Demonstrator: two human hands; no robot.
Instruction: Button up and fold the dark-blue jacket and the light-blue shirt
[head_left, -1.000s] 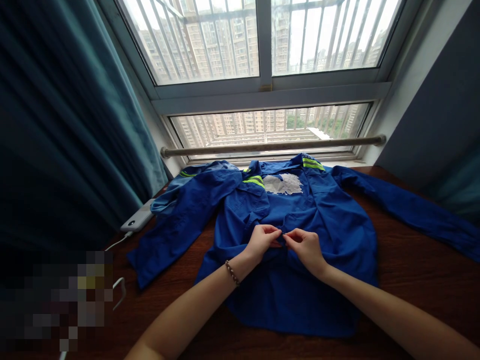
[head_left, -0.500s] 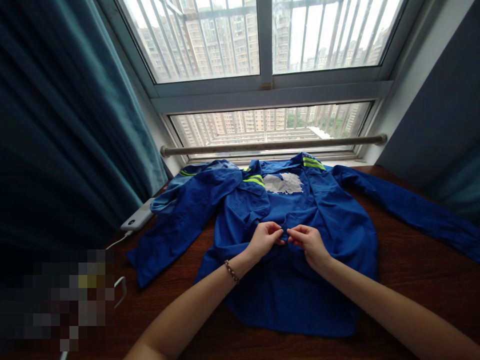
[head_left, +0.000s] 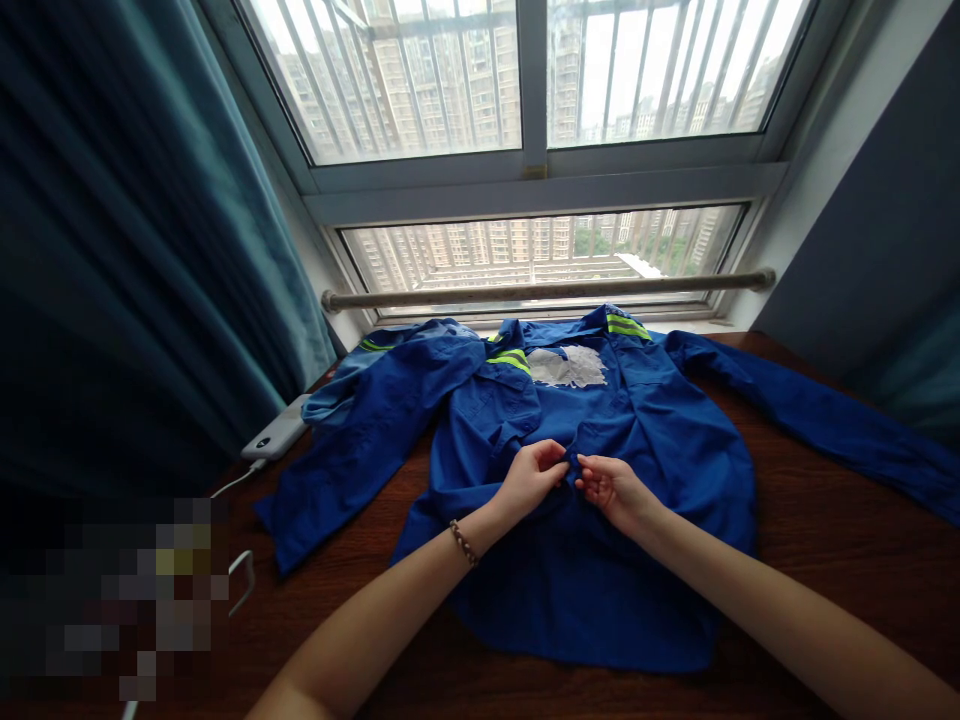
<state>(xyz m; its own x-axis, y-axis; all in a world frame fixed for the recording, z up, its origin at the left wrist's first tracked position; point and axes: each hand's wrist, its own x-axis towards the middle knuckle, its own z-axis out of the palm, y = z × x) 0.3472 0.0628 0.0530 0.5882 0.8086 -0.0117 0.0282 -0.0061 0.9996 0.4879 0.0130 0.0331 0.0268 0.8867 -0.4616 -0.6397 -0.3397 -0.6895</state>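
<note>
A blue work jacket with yellow-green reflective stripes lies front up on a dark wooden table, sleeves spread to both sides. My left hand, with a bead bracelet at the wrist, pinches the left front edge at mid-chest. My right hand pinches the right front edge right beside it. The fingertips of both hands meet at the jacket's front opening. Whatever small fastening lies between them is hidden by the fingers.
A white power bank with a cable lies at the table's left edge by the teal curtain. A metal rail runs under the barred window behind the jacket. A blurred-out patch covers the lower left.
Both hands have shifted a little up the jacket's front opening, still pinching the two edges together. The jacket itself lies as before.
</note>
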